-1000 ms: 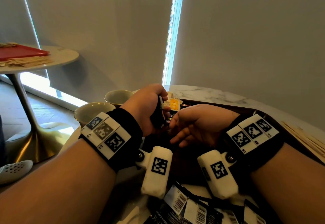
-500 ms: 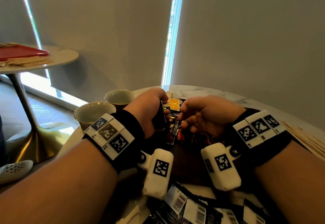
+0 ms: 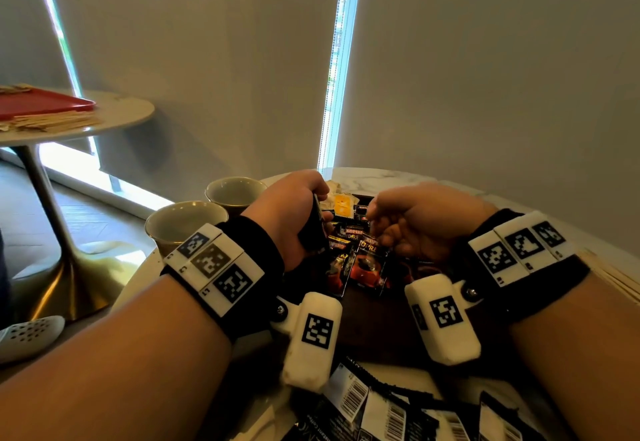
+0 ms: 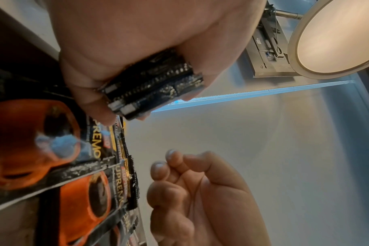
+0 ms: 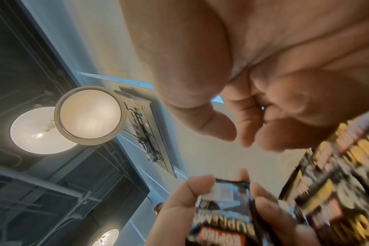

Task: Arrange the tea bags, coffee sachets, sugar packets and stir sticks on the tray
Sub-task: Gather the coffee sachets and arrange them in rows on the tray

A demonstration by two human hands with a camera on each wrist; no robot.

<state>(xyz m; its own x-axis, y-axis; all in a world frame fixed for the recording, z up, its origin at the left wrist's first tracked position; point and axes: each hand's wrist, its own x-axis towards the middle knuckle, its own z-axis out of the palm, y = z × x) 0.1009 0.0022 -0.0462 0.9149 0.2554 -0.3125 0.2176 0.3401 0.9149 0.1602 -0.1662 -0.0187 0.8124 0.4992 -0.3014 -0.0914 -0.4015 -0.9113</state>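
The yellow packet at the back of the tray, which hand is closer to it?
Left. The left hand sits right beside the yellow packet; the right hand is farther off on its other side.

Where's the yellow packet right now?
In the head view, the yellow packet lies at the far end of the tray, just beyond the left hand and behind the coffee sachets.
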